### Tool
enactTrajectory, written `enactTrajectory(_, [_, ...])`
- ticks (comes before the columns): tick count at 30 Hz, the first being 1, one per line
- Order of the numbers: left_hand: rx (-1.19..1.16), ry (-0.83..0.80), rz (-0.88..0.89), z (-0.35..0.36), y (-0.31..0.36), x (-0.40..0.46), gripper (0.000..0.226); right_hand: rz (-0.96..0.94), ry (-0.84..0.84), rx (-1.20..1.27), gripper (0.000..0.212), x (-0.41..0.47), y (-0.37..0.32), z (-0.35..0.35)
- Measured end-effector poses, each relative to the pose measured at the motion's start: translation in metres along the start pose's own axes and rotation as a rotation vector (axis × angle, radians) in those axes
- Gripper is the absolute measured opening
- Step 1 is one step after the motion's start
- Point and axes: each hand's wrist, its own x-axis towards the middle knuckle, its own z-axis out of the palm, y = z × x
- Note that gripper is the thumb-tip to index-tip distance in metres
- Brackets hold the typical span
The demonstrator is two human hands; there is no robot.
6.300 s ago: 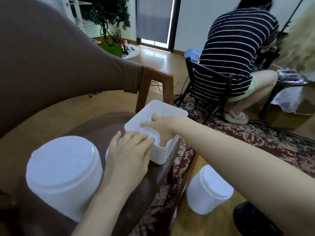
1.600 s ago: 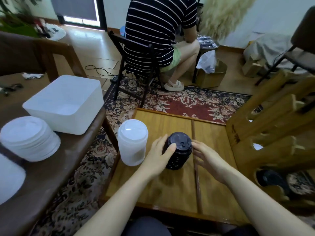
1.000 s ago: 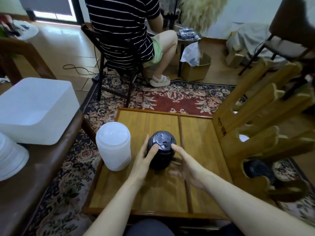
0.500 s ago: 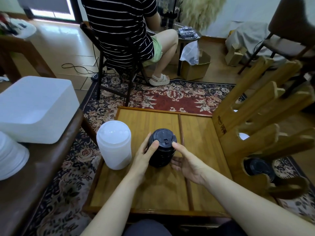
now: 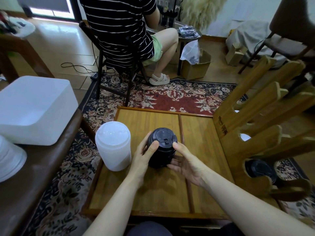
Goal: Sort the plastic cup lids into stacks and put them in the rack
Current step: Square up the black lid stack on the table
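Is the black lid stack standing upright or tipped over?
Upright: the black lid stack stands on the wooden tray, top lid facing up, both hands gripping its sides.

On the low table (image 5: 153, 189), a stack of lids (image 5: 162, 147) stands near the middle, the left hand (image 5: 144, 157) on its left side, the right hand (image 5: 185, 162) on its right. Just left of that stands another stack (image 5: 113, 147). The rack (image 5: 255, 126) sits on the table's right edge, lids (image 5: 260, 169) in its nearest slot. Farther left, a bench (image 5: 42, 167) carries a tub (image 5: 34, 109). Behind the table, a seated person (image 5: 122, 29).
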Motion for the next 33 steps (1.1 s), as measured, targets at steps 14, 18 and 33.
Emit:
enactTrajectory(14, [-0.059, -0.04, 0.202, 0.06, 0.058, -0.046, 0.077, -0.333, 0.081, -0.051, 0.078, -0.07, -0.033, -0.008])
enactTrajectory(18, [-0.067, -0.092, 0.245, 0.097, 0.067, -0.064, 0.075, -0.421, 0.128, -0.124, 0.076, -0.103, -0.044, -0.034])
enactTrajectory(33, [-0.036, -0.334, 0.2, 0.263, 0.044, -0.094, 0.073, -0.537, 0.299, -0.203, 0.093, -0.208, -0.078, -0.196])
